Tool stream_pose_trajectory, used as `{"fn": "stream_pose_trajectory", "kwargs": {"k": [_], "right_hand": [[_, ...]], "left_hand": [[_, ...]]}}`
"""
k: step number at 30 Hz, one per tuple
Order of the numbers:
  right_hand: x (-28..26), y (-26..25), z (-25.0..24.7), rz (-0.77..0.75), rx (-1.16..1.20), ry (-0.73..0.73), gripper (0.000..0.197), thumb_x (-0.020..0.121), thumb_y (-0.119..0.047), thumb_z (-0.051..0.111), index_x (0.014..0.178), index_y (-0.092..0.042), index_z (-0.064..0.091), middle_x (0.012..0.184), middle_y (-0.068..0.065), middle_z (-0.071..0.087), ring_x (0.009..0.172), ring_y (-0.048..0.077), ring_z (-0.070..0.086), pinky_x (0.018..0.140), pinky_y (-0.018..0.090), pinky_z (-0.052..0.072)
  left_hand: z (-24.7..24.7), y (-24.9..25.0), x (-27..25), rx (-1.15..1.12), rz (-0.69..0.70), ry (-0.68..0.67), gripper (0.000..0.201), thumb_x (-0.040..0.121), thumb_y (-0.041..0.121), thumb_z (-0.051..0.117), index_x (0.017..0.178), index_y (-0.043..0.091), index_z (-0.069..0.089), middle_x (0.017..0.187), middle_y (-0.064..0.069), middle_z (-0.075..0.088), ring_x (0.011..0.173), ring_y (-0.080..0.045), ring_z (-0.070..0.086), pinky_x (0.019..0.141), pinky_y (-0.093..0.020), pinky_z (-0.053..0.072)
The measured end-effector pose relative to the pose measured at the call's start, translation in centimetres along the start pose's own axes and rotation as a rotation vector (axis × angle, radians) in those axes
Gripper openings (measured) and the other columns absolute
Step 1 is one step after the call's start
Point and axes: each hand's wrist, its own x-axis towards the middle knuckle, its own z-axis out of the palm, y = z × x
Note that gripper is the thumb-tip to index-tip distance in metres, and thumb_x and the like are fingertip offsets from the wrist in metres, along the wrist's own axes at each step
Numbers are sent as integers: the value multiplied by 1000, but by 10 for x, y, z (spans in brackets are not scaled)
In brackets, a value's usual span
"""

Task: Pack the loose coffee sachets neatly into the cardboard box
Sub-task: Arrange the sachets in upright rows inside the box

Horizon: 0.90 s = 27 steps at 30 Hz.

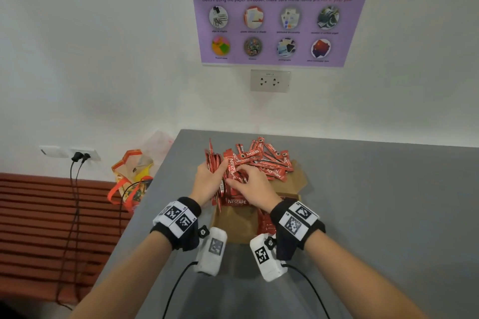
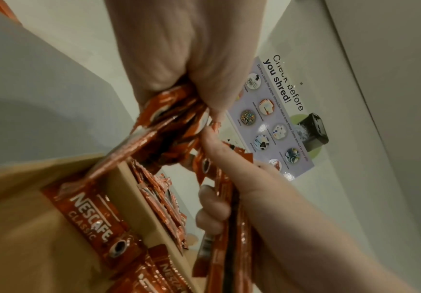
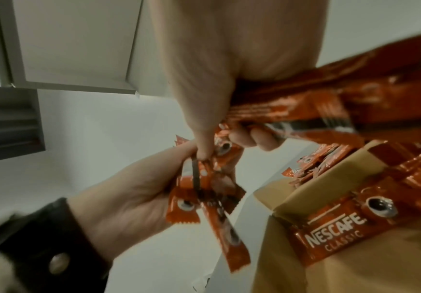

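Grey table [image 1: 363, 202] w/ cardboard box [image 1: 233, 225] is sitting under a shredder poster [image 1: 280, 28]. Box interior is mostly hiding behind wrists. Left hand [image 1: 207, 184] is gripping a sachet bundle [image 1: 216, 163] above the box; right hand [image 1: 255, 189] is pinching sachets alongside. Loose sachets [image 1: 261, 160] are lying just beyond.

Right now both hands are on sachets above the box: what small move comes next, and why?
Probably square the bundle that the left hand grips, using the right hand, then lower it into the cardboard box: its sachets splay unevenly, and a loose pile remains.
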Motion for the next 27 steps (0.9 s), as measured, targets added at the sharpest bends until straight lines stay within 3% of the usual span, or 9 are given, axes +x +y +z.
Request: {"fn": "stream_pose_trajectory", "kwargs": {"k": [2,4,7,10,12,15,18,22,27], "right_hand": [[0,-2,0,-27,33,7,19,88,-32,62,86,-13,63,81,-2,64,71,7,52,67,21,40],[-2,-3,-2,-31,46,19,25,89,-27,61,72,-10,60,65,0,58,56,8,48,57,22,36],[-2,0,-2,-51,9,29,24,89,-24,62,83,-1,65,76,12,65,63,16,53,63,30,41],[0,1,-4,-34,-22,2,19,84,-24,68,97,-9,66,88,-1,65,76,8,56,68,19,41],[3,0,-8,-27,-63,-39,14,80,-21,72,84,-10,64,76,-4,61,65,4,50,61,13,38],[10,1,-10,26,-149,-129,13,78,-16,74,74,-10,63,70,-2,62,61,7,55,65,22,48],[15,6,-8,52,-352,-200,9,75,-12,74,71,-13,66,67,-6,63,64,7,59,67,26,50],[19,13,2,12,-591,-244,8,77,-12,60,74,-8,66,84,6,68,80,23,65,69,34,54],[21,9,7,-79,-803,-324,10,81,-12,55,84,-6,63,94,16,66,89,34,63,63,33,45]], "left_hand": [[-6,-5,0,6,-9,-44,32,91,31,57,93,0,64,93,-20,68,89,-33,65,88,-54,49],[-11,-6,1,-13,-23,-78,34,89,32,59,96,-1,63,97,-24,67,93,-40,64,88,-56,49],[-14,-4,2,-36,-29,-112,31,88,27,62,99,-2,63,97,-24,68,91,-39,65,89,-53,51],[-15,-1,3,-19,7,-129,24,88,23,62,91,0,64,83,-14,67,75,-25,64,82,-43,52],[-18,-1,5,-12,20,-140,18,88,21,62,84,4,62,77,-12,65,70,-22,62,77,-41,51],[-24,-3,10,11,17,-128,17,88,19,63,75,10,57,68,-4,59,61,-17,56,70,-36,48],[-29,-10,16,83,-6,-110,20,87,17,64,81,-1,60,65,-4,54,59,-16,50,66,-32,44],[-29,-18,16,123,-25,-63,21,85,16,66,86,-4,62,66,-3,55,59,-14,50,61,-26,42],[-22,-17,12,213,-30,-16,27,84,15,67,62,12,51,60,-2,52,57,-15,49,60,-28,42]]}}
